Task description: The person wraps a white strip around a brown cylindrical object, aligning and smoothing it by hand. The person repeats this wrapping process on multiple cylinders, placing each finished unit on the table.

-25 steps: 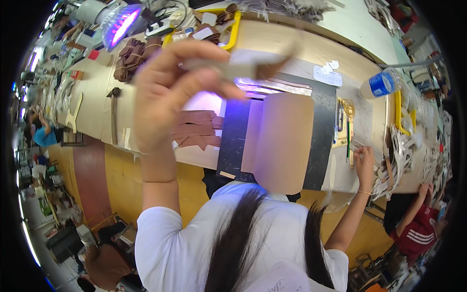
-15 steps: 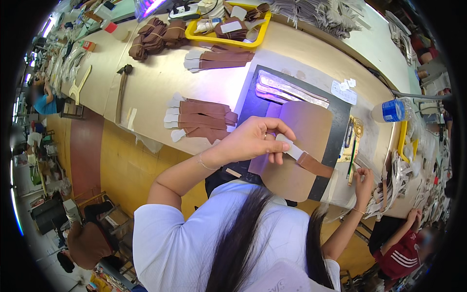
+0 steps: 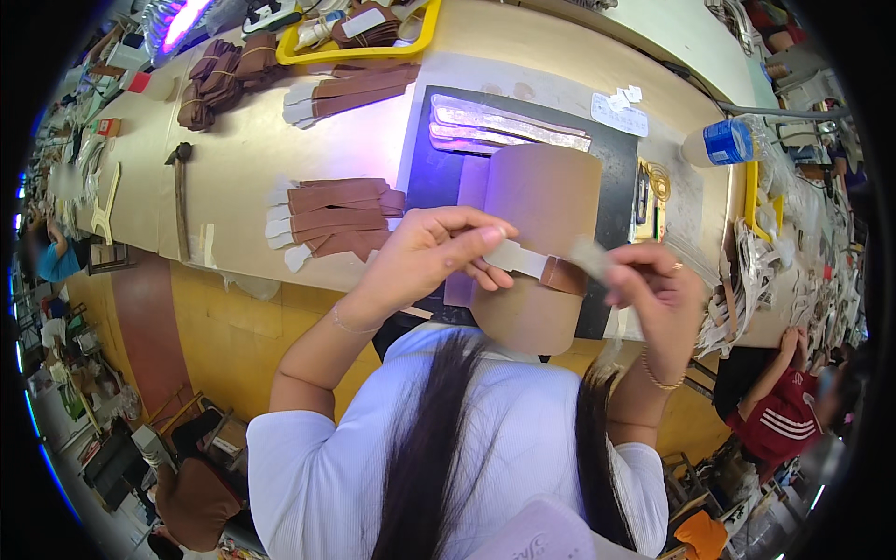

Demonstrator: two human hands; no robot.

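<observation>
My left hand (image 3: 439, 250) pinches the white end of a narrow brown and white strip (image 3: 539, 267), held just above the front edge of the bench. From the other side, my right hand (image 3: 655, 291) grips the strip's blurred grey end. Right behind the strip stands a curved tan sheet (image 3: 541, 191) on a black mat (image 3: 431, 168). A fanned pile of similar brown strips (image 3: 327, 220) lies on the bench to the left of my left hand.
Further back lie another row of strips (image 3: 359, 84), brown bundles (image 3: 219, 70) and a yellow tray (image 3: 422, 39). A hammer (image 3: 177, 191) rests at the left, and a water bottle (image 3: 723, 142) lies at the right. A person in red (image 3: 777, 411) works at the lower right.
My left hand came down from close to the camera to the bench's front edge with the strip. My right hand rose from the bench's right side and took the strip's other end.
</observation>
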